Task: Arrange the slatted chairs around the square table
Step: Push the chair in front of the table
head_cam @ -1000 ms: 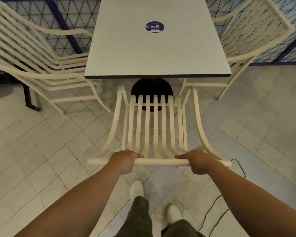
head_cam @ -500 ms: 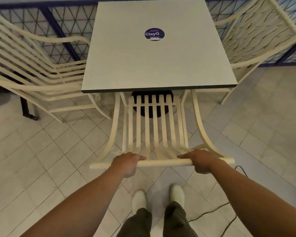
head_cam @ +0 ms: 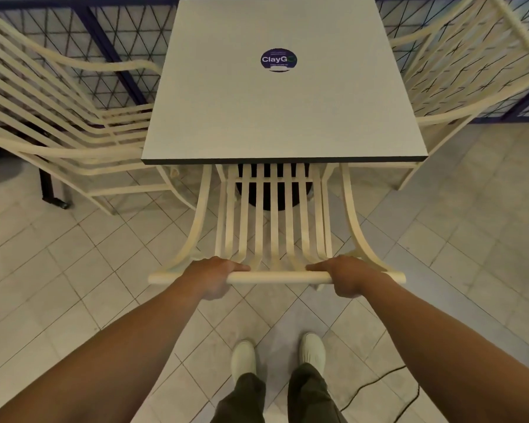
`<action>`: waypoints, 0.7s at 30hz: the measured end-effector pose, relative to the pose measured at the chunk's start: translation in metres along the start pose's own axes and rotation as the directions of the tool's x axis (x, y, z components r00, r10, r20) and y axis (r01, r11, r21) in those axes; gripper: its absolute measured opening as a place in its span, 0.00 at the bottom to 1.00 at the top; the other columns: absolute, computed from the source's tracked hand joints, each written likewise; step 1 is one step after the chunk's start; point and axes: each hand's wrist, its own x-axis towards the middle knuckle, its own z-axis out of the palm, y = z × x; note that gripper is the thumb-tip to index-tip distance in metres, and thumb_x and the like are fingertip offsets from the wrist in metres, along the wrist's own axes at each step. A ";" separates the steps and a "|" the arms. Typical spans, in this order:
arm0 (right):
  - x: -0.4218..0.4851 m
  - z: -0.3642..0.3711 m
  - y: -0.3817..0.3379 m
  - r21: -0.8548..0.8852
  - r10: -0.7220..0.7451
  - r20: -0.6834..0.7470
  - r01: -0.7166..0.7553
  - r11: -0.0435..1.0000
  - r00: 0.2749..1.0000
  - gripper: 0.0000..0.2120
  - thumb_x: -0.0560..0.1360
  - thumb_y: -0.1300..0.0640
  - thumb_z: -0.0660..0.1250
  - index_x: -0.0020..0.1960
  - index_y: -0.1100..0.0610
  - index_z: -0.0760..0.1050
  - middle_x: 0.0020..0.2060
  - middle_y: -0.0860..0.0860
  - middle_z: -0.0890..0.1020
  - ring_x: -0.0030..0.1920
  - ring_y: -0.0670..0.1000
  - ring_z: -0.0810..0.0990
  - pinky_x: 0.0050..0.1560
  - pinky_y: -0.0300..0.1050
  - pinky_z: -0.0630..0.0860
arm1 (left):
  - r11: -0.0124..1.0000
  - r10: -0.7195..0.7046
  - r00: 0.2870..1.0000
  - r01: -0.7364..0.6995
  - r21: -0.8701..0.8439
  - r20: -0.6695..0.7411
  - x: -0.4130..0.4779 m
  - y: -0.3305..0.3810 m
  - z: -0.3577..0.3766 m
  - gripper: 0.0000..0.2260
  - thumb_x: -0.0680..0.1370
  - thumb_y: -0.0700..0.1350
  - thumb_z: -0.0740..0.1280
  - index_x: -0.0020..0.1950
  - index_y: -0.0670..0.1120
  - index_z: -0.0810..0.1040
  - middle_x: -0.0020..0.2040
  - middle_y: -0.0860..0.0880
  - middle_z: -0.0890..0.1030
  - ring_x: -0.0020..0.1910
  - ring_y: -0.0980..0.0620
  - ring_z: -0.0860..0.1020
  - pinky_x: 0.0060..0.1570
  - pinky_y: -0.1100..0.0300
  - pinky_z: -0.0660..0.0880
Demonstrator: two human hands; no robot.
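Upper centre, a purple sticker [head_cam: 278, 60] reads "ClayG" on the square counter [head_cam: 281, 117]. The left hand [head_cam: 209, 277] and right hand [head_cam: 347, 276] grip the slatted chair's [head_cam: 274, 227] top rail at centre frame, its seat front under the counter's near edge.

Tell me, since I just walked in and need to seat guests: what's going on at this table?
A person stands at the near side of the square table, left hand and right hand both gripping the top rail of a cream slatted chair. The front of its seat sits under the table's near edge. Two more slatted chairs flank the table, the left chair and the right chair, both close to its sides.
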 end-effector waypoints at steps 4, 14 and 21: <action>0.000 -0.002 0.003 0.005 -0.023 0.026 0.023 1.000 0.999 0.37 0.73 0.61 0.67 0.74 0.34 0.60 0.59 0.47 0.77 0.48 0.47 0.73 0.50 0.43 0.70 | 0.999 -0.009 1.000 0.009 0.031 0.011 -0.008 -0.013 -0.001 0.37 0.77 0.36 0.62 0.72 0.75 0.60 0.50 0.55 0.73 0.34 0.58 0.70 0.29 0.60 0.64; 0.002 0.005 0.010 -0.012 0.001 0.011 -0.001 1.000 1.000 0.42 0.71 0.66 0.68 0.74 0.34 0.57 0.54 0.46 0.75 0.45 0.46 0.72 0.49 0.43 0.69 | 0.999 0.007 0.999 -0.009 0.051 0.039 -0.004 -0.022 -0.005 0.41 0.76 0.31 0.62 0.72 0.75 0.59 0.47 0.54 0.74 0.35 0.55 0.73 0.28 0.61 0.65; 0.010 0.004 0.015 -0.044 0.002 -0.015 -0.003 0.999 1.000 0.41 0.71 0.66 0.68 0.74 0.34 0.58 0.55 0.47 0.77 0.46 0.47 0.72 0.50 0.42 0.70 | 0.999 0.020 0.999 -0.021 0.048 0.030 0.001 -0.023 -0.009 0.42 0.75 0.31 0.62 0.72 0.75 0.59 0.45 0.56 0.72 0.34 0.56 0.73 0.28 0.61 0.64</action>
